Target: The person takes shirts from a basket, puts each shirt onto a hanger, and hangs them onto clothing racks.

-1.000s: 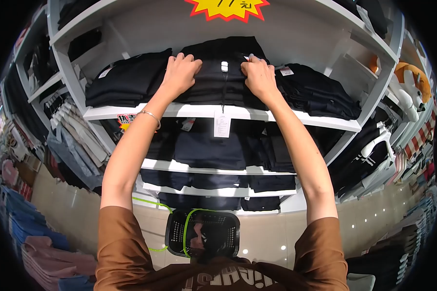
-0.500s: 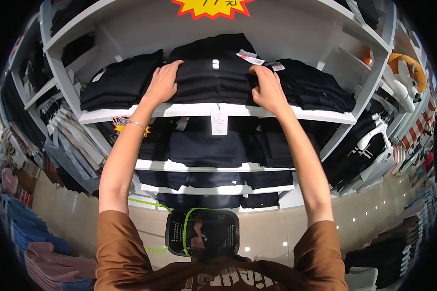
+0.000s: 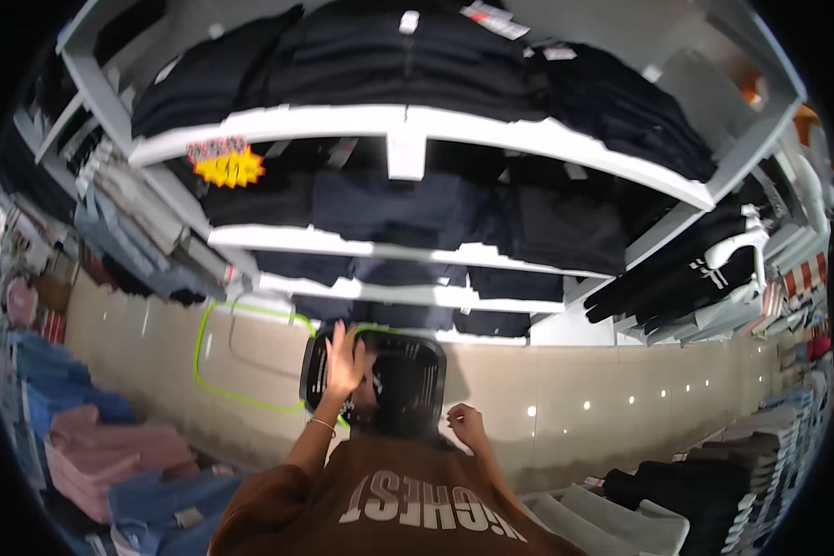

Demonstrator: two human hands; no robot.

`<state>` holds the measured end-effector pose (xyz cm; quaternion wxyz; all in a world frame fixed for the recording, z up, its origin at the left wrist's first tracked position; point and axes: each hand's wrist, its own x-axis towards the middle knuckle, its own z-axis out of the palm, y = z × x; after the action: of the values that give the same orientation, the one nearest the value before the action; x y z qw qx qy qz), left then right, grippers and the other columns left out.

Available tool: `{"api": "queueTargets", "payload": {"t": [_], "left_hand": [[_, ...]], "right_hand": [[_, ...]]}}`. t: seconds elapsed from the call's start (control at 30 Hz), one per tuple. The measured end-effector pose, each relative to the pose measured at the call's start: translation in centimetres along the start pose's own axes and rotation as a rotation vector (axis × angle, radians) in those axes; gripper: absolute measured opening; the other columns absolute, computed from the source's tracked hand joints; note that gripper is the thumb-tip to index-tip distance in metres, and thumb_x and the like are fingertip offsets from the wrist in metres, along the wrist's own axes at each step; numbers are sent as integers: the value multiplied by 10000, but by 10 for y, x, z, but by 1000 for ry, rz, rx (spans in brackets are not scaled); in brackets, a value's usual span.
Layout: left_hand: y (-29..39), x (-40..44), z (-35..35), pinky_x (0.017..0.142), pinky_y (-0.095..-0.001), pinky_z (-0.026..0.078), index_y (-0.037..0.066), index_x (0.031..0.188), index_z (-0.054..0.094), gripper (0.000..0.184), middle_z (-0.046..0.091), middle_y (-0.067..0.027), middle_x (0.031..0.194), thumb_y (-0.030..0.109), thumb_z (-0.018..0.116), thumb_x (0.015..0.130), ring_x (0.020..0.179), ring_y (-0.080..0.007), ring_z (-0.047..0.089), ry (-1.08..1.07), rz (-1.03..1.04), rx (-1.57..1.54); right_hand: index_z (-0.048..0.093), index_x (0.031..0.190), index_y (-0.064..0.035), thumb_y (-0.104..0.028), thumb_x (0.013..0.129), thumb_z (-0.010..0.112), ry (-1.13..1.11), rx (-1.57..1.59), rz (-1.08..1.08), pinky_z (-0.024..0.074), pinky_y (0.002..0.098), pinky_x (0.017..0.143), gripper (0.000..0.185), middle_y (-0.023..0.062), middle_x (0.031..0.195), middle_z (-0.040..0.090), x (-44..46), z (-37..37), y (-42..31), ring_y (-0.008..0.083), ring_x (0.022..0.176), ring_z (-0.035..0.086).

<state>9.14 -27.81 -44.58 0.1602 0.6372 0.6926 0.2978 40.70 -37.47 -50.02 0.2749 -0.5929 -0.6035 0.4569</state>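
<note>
My left hand (image 3: 345, 360) is over the left part of a black shopping basket (image 3: 426, 380) on the floor, its fingers apart and nothing visible in them. Just right of the basket, my right hand (image 3: 465, 422) has its fingers curled; whatever they hold, if anything, is too small to make out. Inside the basket lies a pinkish item (image 3: 366, 389), partly hidden by my left hand. A green handle (image 3: 197, 357) lies folded out to the left. Ahead, folded black garments (image 3: 343, 69) rest on the white upper shelf (image 3: 324, 120), with a white tag (image 3: 406, 156) hanging over its edge.
Lower shelves hold more folded dark clothes (image 3: 389, 208). A yellow price sign (image 3: 230, 169) hangs at the left. Clothing racks stand on both sides, with pink garments (image 3: 111, 454) at lower left and black garments (image 3: 686, 486) at lower right. Tiled floor (image 3: 547, 394) surrounds the basket.
Both hands have left the black garments on the upper shelf and come down to the basket. The view has tilted downward, and the basket's green handle now shows fully.
</note>
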Motion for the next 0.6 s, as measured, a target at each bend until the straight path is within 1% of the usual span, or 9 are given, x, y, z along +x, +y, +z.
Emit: {"api": "queueTargets", "payload": {"t": [0.07,0.1,0.13,0.2,0.27,0.3,0.4,0.5,0.6], "left_hand": [[-75,-105,48,1030,-499,319,-32,1210,538,439,485,-316,1257,287,447,922,1203,-445,447,-256,-279,-132],[-92,-153,51,993,-466,365,-23,1134,589,411,542,-307,1166,293,452,910,1143,-438,496,-332,-559,-141],[-108,-199,52,956,-433,410,-14,1059,641,397,599,-298,1075,299,457,898,1083,-431,545,-402,-839,-130],[-125,-274,32,950,-429,415,-13,1037,648,387,607,-289,1064,294,466,885,1078,-422,550,-563,-1097,-124],[-123,-325,6,944,-425,420,-12,1014,655,377,614,-279,1054,288,476,872,1073,-414,556,-706,-1081,-158],[-117,-341,-4,941,-423,422,-11,1003,658,372,618,-275,1048,286,481,866,1071,-409,559,-735,-1034,-181],[-106,-356,-18,932,-417,429,-9,969,669,357,629,-261,1033,277,496,846,1063,-396,568,-732,-842,-190],[-104,-334,-20,922,-411,436,-7,936,680,342,641,-247,1017,269,510,826,1056,-383,576,-662,-602,-135],[-132,-304,-8,913,-405,444,-6,902,690,328,652,-233,1001,261,525,806,1048,-370,585,-564,-472,-59]], "right_hand": [[642,855,18,-24,778,593,-110,-154,55,559,305,576,100,124,737,685,-27,-3,63,202,635,692],[644,861,20,-19,770,598,-180,-136,184,553,282,569,110,142,751,688,-38,-11,77,206,629,693],[645,874,12,-33,775,597,-267,-194,214,552,291,547,119,144,749,686,-46,-14,108,203,614,686],[647,903,-20,-62,795,599,-323,-13,594,549,334,522,126,125,754,678,-57,-20,145,196,579,666],[641,934,-52,-101,831,577,-303,60,825,539,353,511,131,97,767,665,-66,-28,164,184,578,649],[629,958,-68,-121,855,549,-287,90,990,532,340,516,140,78,778,656,-63,-37,148,184,598,650],[607,985,-71,-129,875,531,-182,208,966,539,356,573,145,100,823,656,-62,-40,153,211,678,659],[586,1018,-60,-120,872,525,-108,272,902,545,358,616,170,119,858,659,-50,-37,120,234,704,660],[576,1032,-50,-121,870,512,-96,346,859,546,355,632,188,126,879,662,-42,-25,104,240,720,660]]}}
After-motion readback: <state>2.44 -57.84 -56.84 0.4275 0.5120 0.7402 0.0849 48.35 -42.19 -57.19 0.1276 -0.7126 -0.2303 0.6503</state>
